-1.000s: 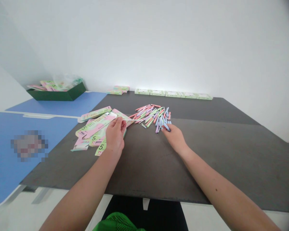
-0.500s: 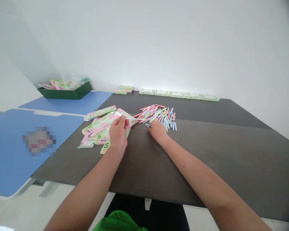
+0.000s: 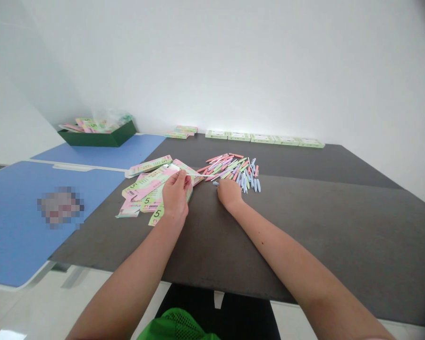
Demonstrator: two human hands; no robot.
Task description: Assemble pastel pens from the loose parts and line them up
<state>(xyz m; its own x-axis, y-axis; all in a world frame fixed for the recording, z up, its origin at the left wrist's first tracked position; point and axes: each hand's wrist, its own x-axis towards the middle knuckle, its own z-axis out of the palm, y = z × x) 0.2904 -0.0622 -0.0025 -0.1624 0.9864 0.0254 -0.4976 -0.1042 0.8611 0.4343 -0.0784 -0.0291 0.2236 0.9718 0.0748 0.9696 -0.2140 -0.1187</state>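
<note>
On the dark table, a heap of pink, green, purple and blue pens (image 3: 230, 165) lies in front of me. My left hand (image 3: 176, 191) pinches a thin white stick-like piece (image 3: 200, 175) that points right toward the pens. Beneath and left of that hand are flat pink and green cartons (image 3: 150, 189) marked "5". My right hand (image 3: 230, 192) is closed at the near edge of the heap, its fingers around a blue pen (image 3: 216, 183) whose end sticks out to the left.
Several pale green boxes (image 3: 262, 138) stand in a row at the table's back edge, with a small carton stack (image 3: 182, 131) left of them. A dark green bin (image 3: 92, 139) of cartons and plastic sits on the blue surface (image 3: 17, 212).
My right hand has shifted slightly left and its fingers are more curled, with less of the blue pen showing. My left hand is almost still.
</note>
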